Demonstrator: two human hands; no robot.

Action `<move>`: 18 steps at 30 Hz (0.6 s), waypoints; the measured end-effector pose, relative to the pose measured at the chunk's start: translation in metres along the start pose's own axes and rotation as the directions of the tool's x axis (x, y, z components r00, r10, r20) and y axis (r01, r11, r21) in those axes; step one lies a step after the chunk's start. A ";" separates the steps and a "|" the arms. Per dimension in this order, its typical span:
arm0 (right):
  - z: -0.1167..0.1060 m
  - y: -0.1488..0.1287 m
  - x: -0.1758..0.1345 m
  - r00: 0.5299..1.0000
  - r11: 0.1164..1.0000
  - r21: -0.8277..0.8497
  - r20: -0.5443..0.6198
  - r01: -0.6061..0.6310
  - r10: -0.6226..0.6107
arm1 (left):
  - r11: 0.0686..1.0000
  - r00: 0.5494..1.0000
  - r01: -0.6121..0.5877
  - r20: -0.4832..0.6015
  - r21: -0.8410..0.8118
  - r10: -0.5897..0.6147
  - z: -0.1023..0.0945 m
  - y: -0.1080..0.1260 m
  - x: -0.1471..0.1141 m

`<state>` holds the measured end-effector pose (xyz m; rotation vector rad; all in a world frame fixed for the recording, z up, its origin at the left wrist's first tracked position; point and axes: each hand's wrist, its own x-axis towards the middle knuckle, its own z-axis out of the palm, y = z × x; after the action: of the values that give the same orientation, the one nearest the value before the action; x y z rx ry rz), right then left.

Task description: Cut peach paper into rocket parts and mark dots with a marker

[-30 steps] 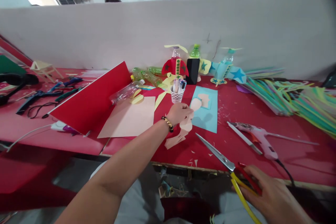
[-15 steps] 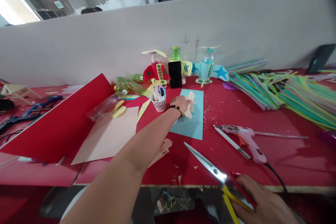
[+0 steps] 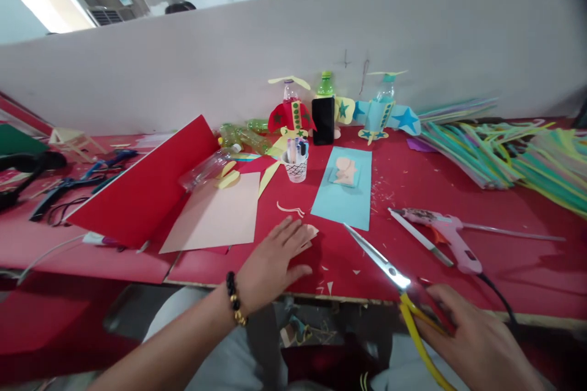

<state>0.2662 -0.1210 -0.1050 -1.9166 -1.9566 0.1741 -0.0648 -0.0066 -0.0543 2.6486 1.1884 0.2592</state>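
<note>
My left hand point(image 3: 273, 263) lies palm down near the table's front edge, fingers spread. A peach paper piece point(image 3: 312, 231) shows from under its fingertips; the rest of that paper is hidden. My right hand point(image 3: 470, 333) is closed around scissors point(image 3: 389, 272) with yellow handles, their blades together and pointing away from me. A red stick-like thing point(image 3: 438, 308) also sits in that hand. Peach paper cut-outs point(image 3: 345, 170) rest on a blue sheet point(image 3: 353, 211) ahead of my hands. Thin curved peach strips point(image 3: 290, 210) lie just beyond my left fingers.
A pink glue gun point(image 3: 452, 235) and a white-handled tool point(image 3: 422, 237) lie at right, before bundled coloured strips point(image 3: 486, 153). A pen cup point(image 3: 296, 170), phone point(image 3: 323, 122) and bottle planes point(image 3: 385, 110) stand behind. Peach sheet point(image 3: 220, 217) and red board point(image 3: 156, 186) are left.
My left hand has drawn back from the cut-outs on the blue sheet to the paper scraps near the front edge. My right hand still holds the scissors. The view has shifted slightly.
</note>
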 end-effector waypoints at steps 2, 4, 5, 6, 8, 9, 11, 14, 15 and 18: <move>0.000 -0.003 0.002 1.000 1.000 -0.026 -0.025 0.008 -0.009 | 0.999 1.000 -0.006 0.001 0.043 0.006 0.016 0.004 -0.016; -0.002 -0.007 0.004 0.999 0.999 -0.039 -0.035 0.004 -0.006 | 0.997 1.000 0.005 -0.007 0.072 -0.004 0.027 0.007 -0.023; -0.002 -0.008 0.004 0.999 0.999 -0.043 -0.032 0.003 -0.005 | 0.997 1.000 -0.003 -0.003 0.078 0.004 0.030 0.009 -0.024; -0.003 -0.009 0.005 1.000 0.999 -0.048 -0.031 0.002 -0.004 | 0.997 1.000 -0.021 0.006 0.078 0.021 0.033 0.011 -0.025; -0.004 -0.009 0.005 1.000 0.999 -0.052 -0.020 0.013 -0.014 | 0.995 0.997 -0.072 0.029 0.072 0.071 0.033 0.013 -0.026; -0.004 -0.008 0.005 1.000 0.998 -0.053 -0.017 0.016 -0.016 | 0.994 0.996 -0.084 0.030 0.073 0.082 0.032 0.013 -0.026; -0.003 -0.006 0.005 1.000 0.998 -0.064 -0.023 0.017 -0.019 | 0.995 0.998 -0.065 0.018 0.077 0.064 0.025 0.009 -0.021; -0.004 -0.007 0.005 0.999 0.997 -0.077 -0.035 0.017 -0.020 | 0.997 0.999 0.048 0.023 0.055 -0.049 0.009 -0.009 -0.003; -0.004 -0.009 0.005 0.999 0.997 -0.074 -0.038 0.015 -0.018 | 0.995 0.995 0.090 0.043 0.038 -0.092 0.005 -0.016 0.005; -0.007 -0.013 0.005 1.000 0.999 -0.047 -0.028 -0.002 0.001 | 0.994 0.986 0.114 0.123 0.002 -0.113 -0.004 -0.033 0.022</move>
<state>0.2568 -0.1178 -0.0928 -1.9391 -1.9578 0.1021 -0.0747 0.0323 -0.0585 2.5408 1.2902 0.0774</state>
